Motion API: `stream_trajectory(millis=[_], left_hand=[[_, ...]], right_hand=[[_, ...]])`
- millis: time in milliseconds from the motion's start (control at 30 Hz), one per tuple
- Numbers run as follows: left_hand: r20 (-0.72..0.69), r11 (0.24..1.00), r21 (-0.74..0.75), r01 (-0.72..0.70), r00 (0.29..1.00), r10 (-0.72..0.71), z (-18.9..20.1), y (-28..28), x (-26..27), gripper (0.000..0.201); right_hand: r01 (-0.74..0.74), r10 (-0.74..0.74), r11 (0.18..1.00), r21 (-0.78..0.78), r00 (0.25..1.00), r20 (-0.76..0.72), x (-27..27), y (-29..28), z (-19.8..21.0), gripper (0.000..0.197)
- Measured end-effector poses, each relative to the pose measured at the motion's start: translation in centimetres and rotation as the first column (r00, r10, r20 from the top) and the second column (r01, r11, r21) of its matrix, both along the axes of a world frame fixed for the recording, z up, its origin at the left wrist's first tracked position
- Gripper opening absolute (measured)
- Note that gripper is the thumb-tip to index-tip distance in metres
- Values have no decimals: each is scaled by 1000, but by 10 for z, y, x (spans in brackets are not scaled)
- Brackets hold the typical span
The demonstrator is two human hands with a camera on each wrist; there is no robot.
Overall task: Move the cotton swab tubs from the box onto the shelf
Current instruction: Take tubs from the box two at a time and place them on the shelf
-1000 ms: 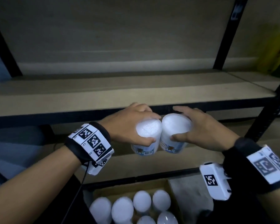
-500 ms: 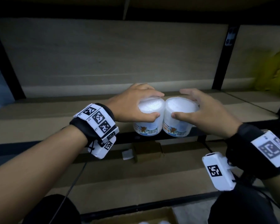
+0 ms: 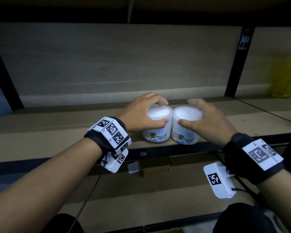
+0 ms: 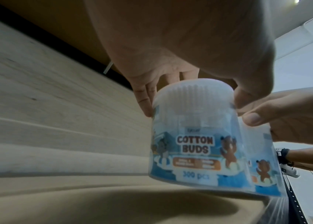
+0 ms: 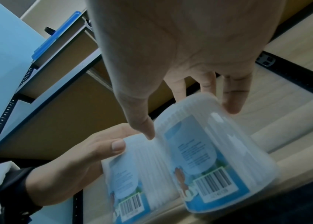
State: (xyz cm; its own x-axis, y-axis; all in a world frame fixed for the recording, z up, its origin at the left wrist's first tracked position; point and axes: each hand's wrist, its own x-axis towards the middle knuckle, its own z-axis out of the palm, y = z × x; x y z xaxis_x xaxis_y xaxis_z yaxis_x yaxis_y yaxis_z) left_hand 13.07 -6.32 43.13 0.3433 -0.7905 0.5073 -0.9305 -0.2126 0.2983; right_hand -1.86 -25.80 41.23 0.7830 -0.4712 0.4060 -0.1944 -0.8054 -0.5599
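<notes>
Two clear cotton swab tubs with blue bear labels stand side by side at the front edge of the wooden shelf (image 3: 57,132). My left hand (image 3: 164,112) grips the left tub (image 3: 155,134) from above, thumb in front and fingers behind. My right hand (image 3: 186,111) holds the right tub (image 3: 185,136) the same way. In the left wrist view the left hand (image 4: 196,103) clasps the left tub (image 4: 194,144), which is slightly tilted just over the board. The right wrist view shows the right hand (image 5: 191,120) round the right tub (image 5: 209,159), touching the left tub (image 5: 132,174).
Black uprights (image 3: 233,64) frame the shelf bay, and another board hangs close above. A yellow bag (image 3: 289,78) sits on the neighbouring shelf at right. A small cardboard box (image 3: 154,163) lies on the lower shelf. Bare board stretches left, right and behind the tubs.
Both hands carried their tubs up and forward from above the box to the shelf's front edge. The box of tubs has dropped out of the head view.
</notes>
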Motion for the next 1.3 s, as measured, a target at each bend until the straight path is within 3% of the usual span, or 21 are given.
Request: stream_trajectory(millis=[400,533,667,867,1133,1300], left_hand=[[-79,999,32,-1,997,3,-9,-1,4,55],[-97,998,55,-6,995,11,-5,1,-1,57],[-44,996,34,-88,995,90,-2,3,-7,39],[-140,994,16,-104,985,105,2,4,-15,10],[-241,991,107,-85,965,109,13,0,1,15],[-230,985,148,-86,966,119,17,-15,18,14]], right_hand=[[15,-15,1000,-10,1000,-17,8,-4,-3,76],[6,-10,987,-159,1000,-24,-5,0,4,53],[-53,37,954,-296,998,-58,-16,5,13,27],[-50,31,937,-345,998,-60,-16,10,14,27],[-44,18,937,-346,997,-79,-5,4,18,25],[-55,23,947,-316,994,-102,10,-6,20,26]])
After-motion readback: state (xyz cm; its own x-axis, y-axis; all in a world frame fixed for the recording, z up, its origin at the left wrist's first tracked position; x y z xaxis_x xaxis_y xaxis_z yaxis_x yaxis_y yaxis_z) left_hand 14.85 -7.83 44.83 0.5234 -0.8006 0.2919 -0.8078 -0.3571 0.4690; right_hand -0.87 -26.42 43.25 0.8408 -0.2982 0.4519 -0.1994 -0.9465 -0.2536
